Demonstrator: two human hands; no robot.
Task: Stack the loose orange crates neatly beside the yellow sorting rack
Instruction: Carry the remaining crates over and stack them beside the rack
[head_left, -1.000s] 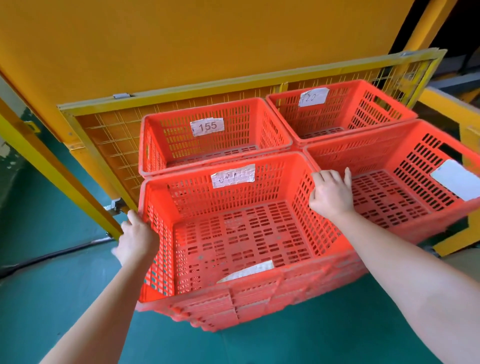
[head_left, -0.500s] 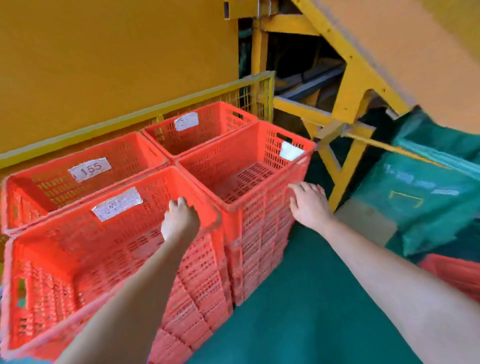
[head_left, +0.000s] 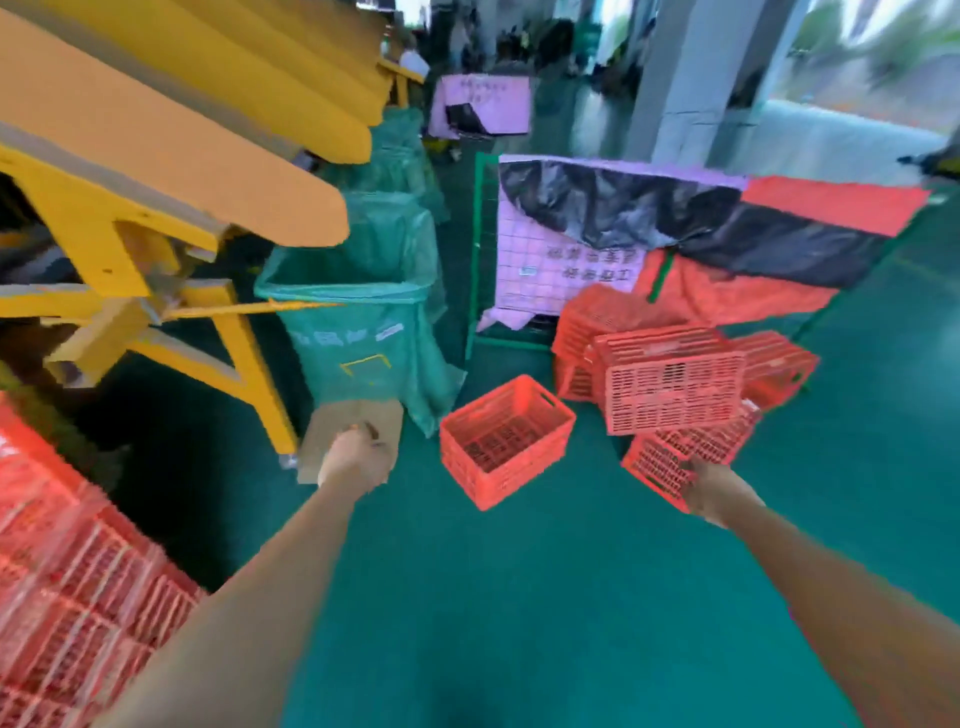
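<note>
A worker's two bare arms reach out over a green warehouse floor (head_left: 519, 597) toward a scatter of loose orange crates. The nearest crate (head_left: 506, 441) sits upright and empty on the floor between the hands, its mouth open to the camera, a handle slot cut into its far end wall. Beyond it, to the right, a jumble of further crates (head_left: 675, 384) lies tipped on sides and ends against a green wire cage (head_left: 475, 260) draped in pink and black sheeting. The left hand (head_left: 356, 460) is loosely curled with nothing in it, hanging in front of a flat piece of cardboard (head_left: 353, 421) at the foot of a green-lined bin (head_left: 358, 332). The right hand (head_left: 714, 491) is at the lower edge of a tilted crate (head_left: 670, 457); motion blur hides whether its fingers have closed on the rim. The yellow sorting rack (head_left: 156, 197) angles in from the left, with the already stacked crates (head_left: 67, 582) at the lower left corner of the frame. The crates look like light, rigid moulded plastic with open lattice walls, likely easy to lift one at a time; the handle slots in the end walls, or the thick top rim, seem the surest places to grip, the thin lattice bars less so.
</note>
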